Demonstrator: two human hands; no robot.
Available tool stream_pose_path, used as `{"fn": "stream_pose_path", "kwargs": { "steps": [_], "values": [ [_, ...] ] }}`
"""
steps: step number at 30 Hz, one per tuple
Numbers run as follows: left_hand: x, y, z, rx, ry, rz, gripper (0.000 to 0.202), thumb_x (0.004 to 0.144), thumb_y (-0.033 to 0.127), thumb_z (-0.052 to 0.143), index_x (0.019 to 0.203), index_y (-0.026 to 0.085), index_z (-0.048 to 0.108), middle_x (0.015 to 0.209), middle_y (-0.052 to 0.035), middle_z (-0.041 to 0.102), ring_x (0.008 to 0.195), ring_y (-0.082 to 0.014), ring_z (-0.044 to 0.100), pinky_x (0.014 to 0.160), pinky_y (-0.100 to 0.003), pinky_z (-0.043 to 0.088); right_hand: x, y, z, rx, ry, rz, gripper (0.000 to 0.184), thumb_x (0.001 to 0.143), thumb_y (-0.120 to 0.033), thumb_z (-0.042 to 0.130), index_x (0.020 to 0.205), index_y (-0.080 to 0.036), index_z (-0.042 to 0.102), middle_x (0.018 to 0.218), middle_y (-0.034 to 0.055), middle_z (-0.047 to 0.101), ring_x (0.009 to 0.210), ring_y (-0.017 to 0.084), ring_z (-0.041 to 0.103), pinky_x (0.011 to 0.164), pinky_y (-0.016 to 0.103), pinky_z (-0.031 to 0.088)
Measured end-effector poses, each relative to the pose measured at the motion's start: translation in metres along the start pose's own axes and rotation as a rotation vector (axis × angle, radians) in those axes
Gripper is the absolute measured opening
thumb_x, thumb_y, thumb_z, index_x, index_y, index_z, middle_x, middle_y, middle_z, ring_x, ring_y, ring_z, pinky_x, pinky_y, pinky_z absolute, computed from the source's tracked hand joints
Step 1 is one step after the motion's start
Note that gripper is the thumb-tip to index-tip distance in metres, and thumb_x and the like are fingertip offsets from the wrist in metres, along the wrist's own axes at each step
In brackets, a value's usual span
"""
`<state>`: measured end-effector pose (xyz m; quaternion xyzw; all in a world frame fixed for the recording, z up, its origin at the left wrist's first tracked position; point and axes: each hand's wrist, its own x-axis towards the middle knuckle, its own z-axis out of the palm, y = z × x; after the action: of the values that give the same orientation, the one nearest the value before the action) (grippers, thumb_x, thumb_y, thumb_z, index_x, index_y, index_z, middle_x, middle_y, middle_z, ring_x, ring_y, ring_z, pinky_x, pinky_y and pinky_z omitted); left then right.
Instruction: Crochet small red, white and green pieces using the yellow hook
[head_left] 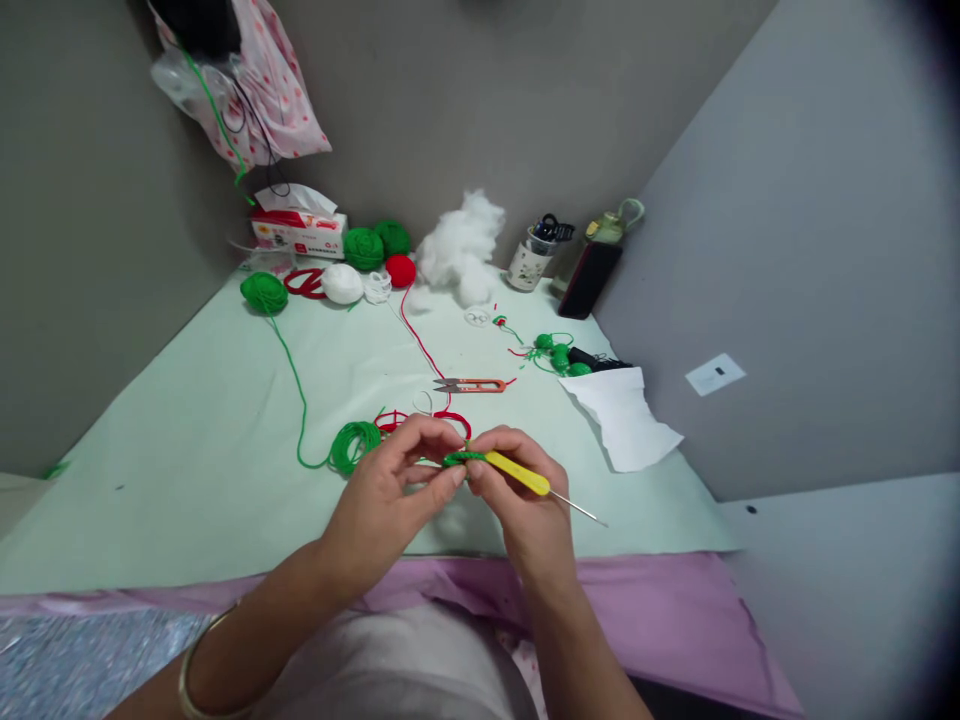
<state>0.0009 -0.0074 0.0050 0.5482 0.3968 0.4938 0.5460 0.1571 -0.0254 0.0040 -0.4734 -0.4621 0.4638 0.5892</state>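
Between fingertips [454, 478], above table [202, 460]: green yarn piece [465, 457] being pinched by left hand [388, 482] and right hand [536, 495], thumbs and fingers clamped on it. Yellow hook [519, 474] being held in right hand. Green coil [351, 445] being seen beyond left hand; orange snips [484, 385] being seen farther off. Behind, white stuffing [461, 250] being flanked by red ball [401, 270] and pen cup [529, 264].

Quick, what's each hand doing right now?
Left hand: closed, pinching the green yarn piece.
Right hand: closed, pinching that piece too, holding the yellow-handled tool.
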Motion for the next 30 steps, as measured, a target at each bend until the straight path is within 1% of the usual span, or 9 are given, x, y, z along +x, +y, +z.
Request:
{"fn": "stream_pose_path", "kwargs": {
  "steps": [2,5,11,15,18,20,23,27,30],
  "values": [
    [-0.002,0.000,0.003,0.025,0.012,0.025,0.012,0.083,0.016,0.076,0.092,0.023,0.072,0.091,-0.0009,0.076,0.081,-0.0154,0.074,0.075,-0.025,0.065,-0.001,-0.002,0.002,-0.019,-0.011,-0.020,0.006,0.080,-0.021,0.081,0.083,-0.025,0.077,0.081,-0.0008,0.070,0.069,0.014,0.064,0.063,0.025,0.056],
    [-0.003,-0.001,0.004,-0.105,0.021,0.021,0.012,0.087,0.014,0.075,0.093,0.023,0.071,0.087,0.0020,0.075,0.074,-0.0123,0.075,0.072,-0.023,0.065,0.000,0.000,0.003,-0.012,-0.026,-0.022,0.009,0.080,-0.021,0.081,0.086,-0.026,0.078,0.084,-0.0005,0.070,0.071,0.014,0.065,0.064,0.025,0.056],
    [0.001,-0.005,-0.002,-0.427,-0.092,-0.130,0.010,0.095,0.015,0.071,0.092,0.023,0.075,0.086,0.0033,0.073,0.072,-0.0099,0.075,0.072,-0.021,0.064,0.003,0.008,-0.002,0.023,-0.048,-0.097,0.015,0.083,-0.014,0.078,0.088,-0.028,0.080,0.086,-0.0014,0.071,0.076,0.014,0.067,0.066,0.025,0.054],
    [0.000,-0.003,-0.007,-0.395,-0.152,-0.114,0.015,0.098,0.013,0.066,0.096,0.025,0.076,0.090,0.0024,0.072,0.082,-0.0107,0.074,0.082,-0.021,0.063,0.003,0.009,-0.006,-0.026,-0.089,-0.136,0.019,0.087,-0.011,0.074,0.090,-0.030,0.080,0.089,-0.0010,0.069,0.084,0.015,0.065,0.072,0.026,0.052],
    [-0.001,-0.001,-0.007,-0.376,-0.182,-0.108,0.011,0.099,0.018,0.067,0.094,0.023,0.075,0.093,0.0010,0.069,0.087,-0.0123,0.072,0.086,-0.025,0.063,0.000,0.008,-0.008,-0.060,-0.097,-0.166,0.021,0.090,-0.012,0.072,0.091,-0.031,0.080,0.092,-0.0001,0.068,0.088,0.017,0.064,0.076,0.028,0.052],
    [-0.001,0.000,-0.005,-0.371,-0.155,-0.118,0.008,0.098,0.020,0.070,0.090,0.022,0.073,0.091,0.0008,0.066,0.086,-0.0126,0.069,0.085,-0.026,0.064,-0.002,0.008,-0.008,-0.063,-0.119,-0.176,0.020,0.092,-0.014,0.071,0.092,-0.031,0.080,0.095,0.0010,0.068,0.092,0.018,0.064,0.078,0.029,0.052],
    [-0.002,0.000,0.001,-0.353,-0.059,-0.096,0.010,0.090,0.018,0.078,0.089,0.021,0.068,0.089,0.0016,0.065,0.084,-0.0127,0.068,0.079,-0.025,0.064,-0.003,0.010,-0.008,-0.006,-0.146,-0.171,0.014,0.093,-0.019,0.073,0.096,-0.031,0.081,0.100,0.0026,0.067,0.096,0.019,0.064,0.080,0.031,0.053],
    [-0.003,0.002,0.002,-0.232,0.037,-0.086,0.020,0.084,0.019,0.083,0.090,0.021,0.064,0.088,0.0020,0.066,0.082,-0.0124,0.066,0.076,-0.023,0.059,-0.002,0.015,-0.006,0.050,-0.080,-0.175,0.015,0.087,-0.016,0.083,0.092,-0.030,0.080,0.095,0.0012,0.069,0.091,0.018,0.065,0.077,0.030,0.054],
    [0.000,0.000,-0.003,-0.145,0.077,-0.104,0.025,0.083,0.025,0.087,0.094,0.021,0.064,0.089,0.0024,0.066,0.083,-0.0120,0.063,0.075,-0.021,0.053,0.000,0.019,-0.007,0.091,-0.056,-0.198,0.017,0.086,-0.013,0.083,0.090,-0.029,0.079,0.095,0.0003,0.071,0.092,0.017,0.066,0.078,0.028,0.052]
  ]
}}
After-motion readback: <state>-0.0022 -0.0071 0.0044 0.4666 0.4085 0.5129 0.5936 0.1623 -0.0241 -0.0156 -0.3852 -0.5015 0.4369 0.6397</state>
